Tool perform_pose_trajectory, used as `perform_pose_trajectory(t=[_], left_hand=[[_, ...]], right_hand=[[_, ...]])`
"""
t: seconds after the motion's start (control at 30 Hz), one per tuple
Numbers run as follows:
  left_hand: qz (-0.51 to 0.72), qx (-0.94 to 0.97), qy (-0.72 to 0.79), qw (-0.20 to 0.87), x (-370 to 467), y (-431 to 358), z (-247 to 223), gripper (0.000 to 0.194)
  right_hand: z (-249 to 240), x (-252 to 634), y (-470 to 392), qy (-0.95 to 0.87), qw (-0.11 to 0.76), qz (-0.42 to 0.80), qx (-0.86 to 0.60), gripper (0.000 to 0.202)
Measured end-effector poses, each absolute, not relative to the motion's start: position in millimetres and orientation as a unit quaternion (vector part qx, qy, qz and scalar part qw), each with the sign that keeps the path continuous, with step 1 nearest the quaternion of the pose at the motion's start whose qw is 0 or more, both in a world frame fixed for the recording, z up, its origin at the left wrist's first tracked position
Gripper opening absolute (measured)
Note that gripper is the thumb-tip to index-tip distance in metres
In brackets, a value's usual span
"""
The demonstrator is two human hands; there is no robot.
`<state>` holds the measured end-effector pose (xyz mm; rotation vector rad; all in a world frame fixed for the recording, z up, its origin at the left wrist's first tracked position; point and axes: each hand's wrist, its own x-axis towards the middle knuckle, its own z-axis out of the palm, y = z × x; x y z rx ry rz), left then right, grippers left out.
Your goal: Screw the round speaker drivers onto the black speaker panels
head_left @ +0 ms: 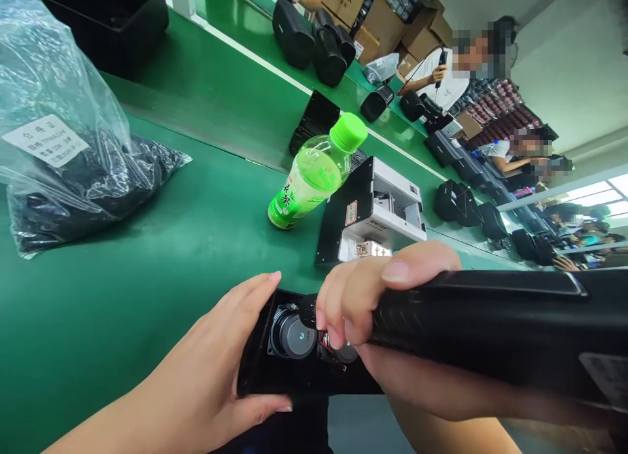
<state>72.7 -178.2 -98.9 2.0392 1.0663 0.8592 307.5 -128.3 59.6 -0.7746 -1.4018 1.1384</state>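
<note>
A black speaker housing (pixel 304 375) lies near the table's front edge, with two round speaker drivers inside; the left driver (pixel 297 335) shows clearly. My left hand (pixel 220 349) grips the housing's left end, thumb on the near side and fingers on the far side. My right hand (pixel 373 297) is wrapped round a black electric screwdriver (pixel 490 330). The tool's tip end is over the upper right of the left driver; the bit itself is hidden. My right fingers partly cover the right driver (pixel 343 354).
Behind the housing stand a green-capped bottle (pixel 314 173) and a black and white screw feeder (pixel 373 212). A plastic bag of black parts (pixel 88 173) lies left. Speakers (pixel 328 48) line the far belt, with people beyond.
</note>
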Motion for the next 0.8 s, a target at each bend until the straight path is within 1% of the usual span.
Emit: perform_pose_trajectory(t=[0.2,0.37,0.4,0.5,0.53,0.57,0.6,0.67,0.7,0.73,0.8], left_hand=[[0.325,0.786,0.405,0.337,73.0,-178.6,-96.0,0.153],[0.35,0.798,0.381,0.308,72.6,-171.3,-100.5,0.136],[0.355,0.798,0.379,0.305,73.5,-170.2,-101.9,0.132],[0.379,0.783,0.384,0.31,77.4,-169.5,-106.6,0.124],[0.387,0.776,0.386,0.316,78.7,-170.1,-108.1,0.122],[0.394,0.768,0.388,0.324,79.9,-170.9,-109.5,0.12],[0.398,0.761,0.391,0.331,80.8,-171.8,-110.5,0.118],[0.398,0.753,0.395,0.344,81.9,-172.9,-111.7,0.118],[0.398,0.751,0.396,0.348,82.1,-173.1,-111.9,0.118],[0.396,0.749,0.397,0.353,82.2,-173.1,-112.0,0.118],[0.391,0.747,0.397,0.363,82.0,-172.7,-112.2,0.118]], right_hand=[[57.3,314.9,-122.9,-0.602,0.527,0.51,-0.315,0.045],[57.0,309.0,-122.5,-0.58,0.535,0.517,-0.331,0.05],[56.7,307.4,-122.2,-0.581,0.536,0.515,-0.331,0.048],[52.8,303.9,-119.7,-0.586,0.521,0.529,-0.325,0.03],[50.5,302.8,-118.4,-0.581,0.518,0.538,-0.323,0.027],[47.9,301.6,-117.1,-0.573,0.52,0.546,-0.32,0.029],[45.1,300.1,-115.8,-0.563,0.526,0.553,-0.316,0.034],[39.6,296.2,-113.6,-0.549,0.544,0.558,-0.304,0.055],[37.3,294.3,-112.8,-0.546,0.552,0.555,-0.298,0.062],[35.2,292.7,-112.3,-0.546,0.559,0.551,-0.294,0.064],[31.7,291.7,-111.9,-0.548,0.571,0.538,-0.291,0.061]])
